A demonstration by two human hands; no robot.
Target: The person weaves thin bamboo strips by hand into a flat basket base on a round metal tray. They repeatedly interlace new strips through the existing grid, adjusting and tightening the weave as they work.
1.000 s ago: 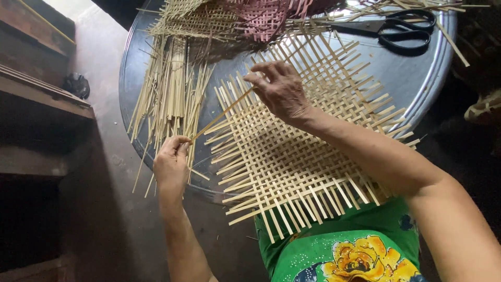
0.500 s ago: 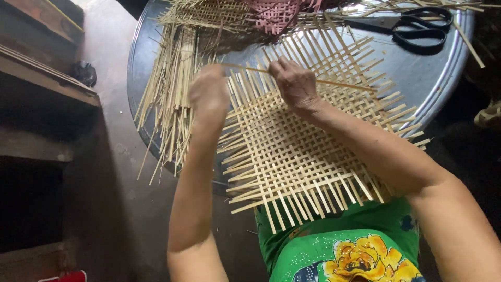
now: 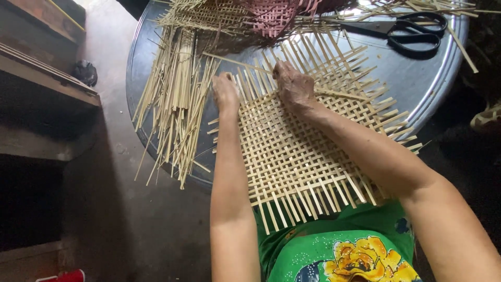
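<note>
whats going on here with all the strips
A person is weaving a flat mat of pale strips on a round metal tray. The left hand and right hand press at the mat's far edge. Loose strips lie to the left; black scissors lie beyond.

This looks like a home craft corner for basket weaving. A round metal tray serves as the worktop over a bare concrete floor. On it lie a half-woven bamboo mat, a bundle of loose bamboo strips, black scissors and a pink woven piece. Rough wooden steps stand alongside.
</note>
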